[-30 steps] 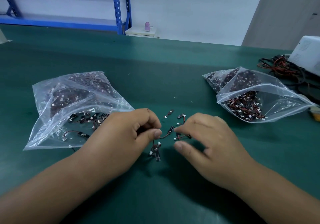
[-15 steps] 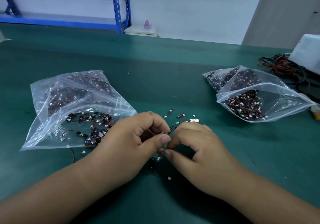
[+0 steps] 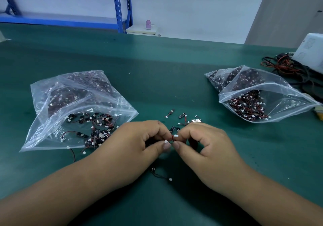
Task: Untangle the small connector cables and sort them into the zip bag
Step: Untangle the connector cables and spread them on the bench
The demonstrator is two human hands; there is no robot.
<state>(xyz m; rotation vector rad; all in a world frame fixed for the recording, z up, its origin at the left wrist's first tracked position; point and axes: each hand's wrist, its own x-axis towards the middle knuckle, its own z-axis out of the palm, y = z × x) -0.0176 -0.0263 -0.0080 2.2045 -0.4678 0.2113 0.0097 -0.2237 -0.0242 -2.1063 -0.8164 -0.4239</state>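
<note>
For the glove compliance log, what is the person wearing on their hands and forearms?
Nothing: the left hand and right hand are bare, with no gloves, rings or watch showing. Both forearms are uncovered to the frame edge; no sleeve visible.

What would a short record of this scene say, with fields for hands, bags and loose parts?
left hand: pinches small red-and-black connector cable with white plugs
right hand: pinches the same cable
left clear plastic zip bag: cables inside, a few outside its edge
right clear plastic zip bag: tangled cables inside
loose cables: on green table, beyond both hands
</note>
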